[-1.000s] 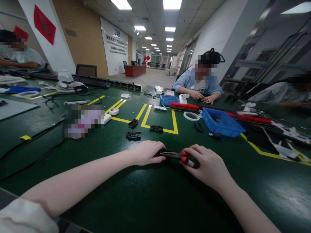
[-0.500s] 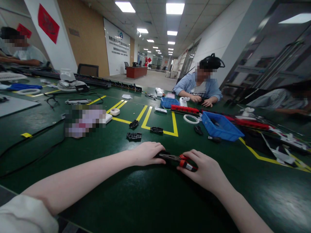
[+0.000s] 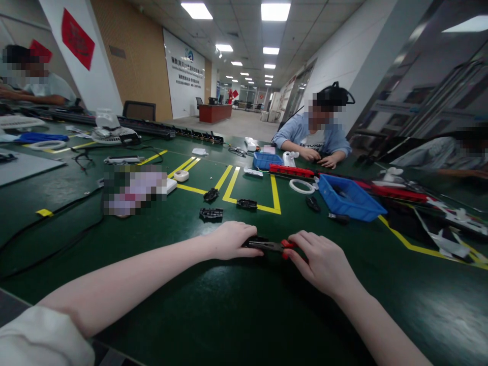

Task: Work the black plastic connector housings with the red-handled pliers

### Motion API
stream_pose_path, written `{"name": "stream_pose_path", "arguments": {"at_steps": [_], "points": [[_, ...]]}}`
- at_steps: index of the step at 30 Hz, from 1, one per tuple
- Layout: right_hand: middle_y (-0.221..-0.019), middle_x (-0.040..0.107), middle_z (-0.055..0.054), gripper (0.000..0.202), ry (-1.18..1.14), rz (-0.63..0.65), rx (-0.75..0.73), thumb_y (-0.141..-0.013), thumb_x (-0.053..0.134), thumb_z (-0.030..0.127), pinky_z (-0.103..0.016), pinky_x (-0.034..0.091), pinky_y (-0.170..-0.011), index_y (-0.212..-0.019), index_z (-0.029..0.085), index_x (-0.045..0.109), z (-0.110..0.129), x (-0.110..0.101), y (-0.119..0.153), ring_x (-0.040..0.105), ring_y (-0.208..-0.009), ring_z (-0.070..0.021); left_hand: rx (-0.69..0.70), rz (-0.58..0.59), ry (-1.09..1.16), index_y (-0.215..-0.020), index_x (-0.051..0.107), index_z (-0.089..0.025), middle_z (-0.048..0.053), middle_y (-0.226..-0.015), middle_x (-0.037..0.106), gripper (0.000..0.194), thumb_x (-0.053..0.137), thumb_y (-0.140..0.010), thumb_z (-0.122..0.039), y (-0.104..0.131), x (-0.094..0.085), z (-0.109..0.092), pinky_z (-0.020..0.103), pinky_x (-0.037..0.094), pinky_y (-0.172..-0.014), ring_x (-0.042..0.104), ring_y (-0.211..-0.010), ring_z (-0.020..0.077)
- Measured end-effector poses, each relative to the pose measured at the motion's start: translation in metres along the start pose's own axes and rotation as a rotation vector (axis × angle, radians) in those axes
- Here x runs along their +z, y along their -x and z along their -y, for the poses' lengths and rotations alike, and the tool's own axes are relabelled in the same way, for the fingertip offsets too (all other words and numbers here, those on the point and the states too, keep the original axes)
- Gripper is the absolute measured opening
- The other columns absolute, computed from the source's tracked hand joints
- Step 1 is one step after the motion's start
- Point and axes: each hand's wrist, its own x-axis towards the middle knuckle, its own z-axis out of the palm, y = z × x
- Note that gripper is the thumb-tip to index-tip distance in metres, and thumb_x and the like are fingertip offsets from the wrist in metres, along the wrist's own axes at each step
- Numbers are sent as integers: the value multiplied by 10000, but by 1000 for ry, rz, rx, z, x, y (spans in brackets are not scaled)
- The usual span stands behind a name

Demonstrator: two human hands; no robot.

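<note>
In my left hand [image 3: 234,241], closed with thumb and fingers pinched, is a small black plastic part [image 3: 261,239], mostly covered by the fingers. My right hand [image 3: 320,259] is wrapped round the red handles of needle-nose pliers [image 3: 271,246]. The metal jaws point left and reach the black part; whether they grip it is too small to tell. Beyond my left hand lie more black plastic parts: one [image 3: 211,214] nearest, another [image 3: 211,194] behind it, and a third [image 3: 247,204] beside the yellow tape.
A blue bin [image 3: 348,198] stands to the right, with a white ring [image 3: 302,186] and black pieces [image 3: 312,204] beside it. A blurred-out phone-like object [image 3: 133,190] and a black cable [image 3: 61,206] lie left. Across the green table [image 3: 213,315] a person [image 3: 314,132] sits working.
The right hand has turned a little and closed further over the pliers' handles, hiding more of them. The jaws now lie more level against the black part. The left hand has barely moved.
</note>
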Motion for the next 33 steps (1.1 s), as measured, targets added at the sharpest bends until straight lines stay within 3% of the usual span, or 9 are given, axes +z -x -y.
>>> {"name": "stream_pose_path", "arguments": {"at_steps": [8, 14, 19, 27, 33], "points": [[-935, 689, -101, 385, 42, -74, -97, -997, 346, 372, -383, 439, -771, -962, 154, 661, -10, -2, -2, 620, -833, -230, 1, 21, -48, -918, 516, -186, 55, -863, 649, 395, 507, -936, -580, -2, 0, -3, 280, 407, -610, 633, -768, 231], [-914, 682, -98, 350, 46, -120, -72, -966, 443, 438, -336, 462, -662, -973, 160, 655, -8, 3, 3, 627, -779, -215, -20, 36, -44, -965, 531, -185, 59, -880, 662, 378, 530, -934, -562, -3, 0, -3, 278, 428, -624, 652, -791, 232], [-932, 673, -103, 432, 18, -110, -104, -854, 606, 552, -334, 491, -652, -1015, 154, 651, -7, 2, 6, 632, -777, -222, -37, 54, -97, -968, 539, -183, 57, -838, 669, 421, 481, -943, -599, -2, 1, -3, 275, 411, -577, 658, -737, 235], [-950, 673, -130, 373, 100, -230, -159, -824, 659, 458, -351, 490, -675, -1001, 130, 646, -7, 6, 7, 627, -809, -241, -48, 56, -136, -941, 536, -182, 57, -827, 678, 454, 458, -940, -629, -1, 0, -4, 271, 393, -565, 661, -720, 234], [-953, 671, -110, 281, 44, -205, -115, -790, 667, 346, -345, 502, -675, -991, 151, 640, -5, 6, 7, 633, -802, -231, -58, 36, -68, -954, 531, -189, 41, -825, 672, 416, 494, -938, -602, 0, 1, -3, 258, 384, -566, 657, -717, 217]]}}
